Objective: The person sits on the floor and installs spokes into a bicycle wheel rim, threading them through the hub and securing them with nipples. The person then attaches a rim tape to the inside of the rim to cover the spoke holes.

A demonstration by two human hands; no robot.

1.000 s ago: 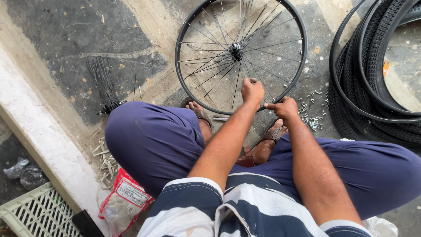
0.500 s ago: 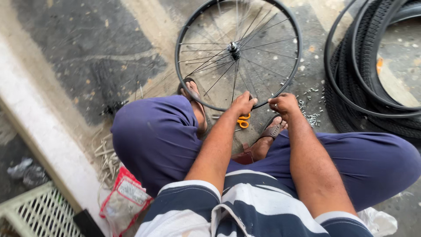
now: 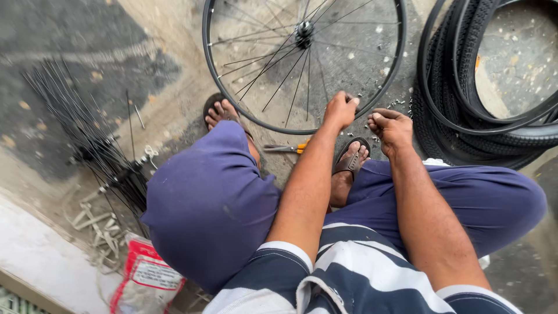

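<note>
Black wheel rim (spoked) touches left-hand fingers.

Rough grey concrete floor (stained, littered), pale raised kerb at left, daylight

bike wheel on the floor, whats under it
Through the spokes of the bike wheel only bare concrete floor with pale specks shows. The left hand rests on the near rim and covers that stretch. The right hand sits just outside it.
</note>
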